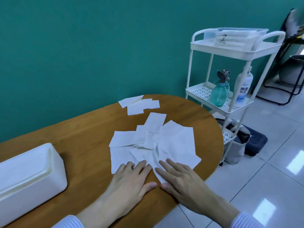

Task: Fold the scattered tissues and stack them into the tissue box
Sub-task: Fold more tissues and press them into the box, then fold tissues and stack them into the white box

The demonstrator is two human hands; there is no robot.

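Both grips lie released, left hand and right hand pressing flat fingers on the near edge of the tissues spread on the bench, right of the box.

White on brown and teal
White tissues and tissue box, brown wood-grain counter, teal wall, white cart at 2 o'clock.

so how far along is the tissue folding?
Early. Done: maybe three flat tissues at the table's far edge, fold unclear. In hand: left hand and right hand press flat on the near pile. Left: that pile; whether the tissue box holds any is unclear.
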